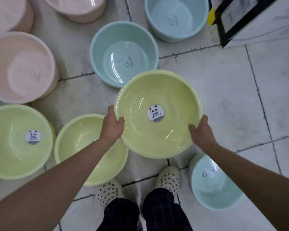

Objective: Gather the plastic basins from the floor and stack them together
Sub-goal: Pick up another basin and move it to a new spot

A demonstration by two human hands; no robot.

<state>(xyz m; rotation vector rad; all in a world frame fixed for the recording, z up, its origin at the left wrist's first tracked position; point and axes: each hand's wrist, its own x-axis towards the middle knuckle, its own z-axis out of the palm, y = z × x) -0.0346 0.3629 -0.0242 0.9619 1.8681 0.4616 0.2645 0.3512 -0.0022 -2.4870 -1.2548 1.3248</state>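
Observation:
I hold a pale yellow basin (170, 130) with a panda sticker above the floor, level, at the centre. My left hand (113, 125) grips its left rim and my right hand (201, 131) grips its right rim. Two more yellow basins stand on the floor at the left, one (80, 152) partly under my left arm and one (10, 144) at the frame's edge. Blue basins sit ahead (123, 54), at the far right top (175, 17) and by my right foot (213, 184). Pink basins (20, 69) fill the upper left.
The floor is white tile (232, 90) with dark grout lines. A white cabinet with a black frame (250, 19) stands at the top right. My feet in dotted clogs (168, 179) stand at the bottom centre between the basins.

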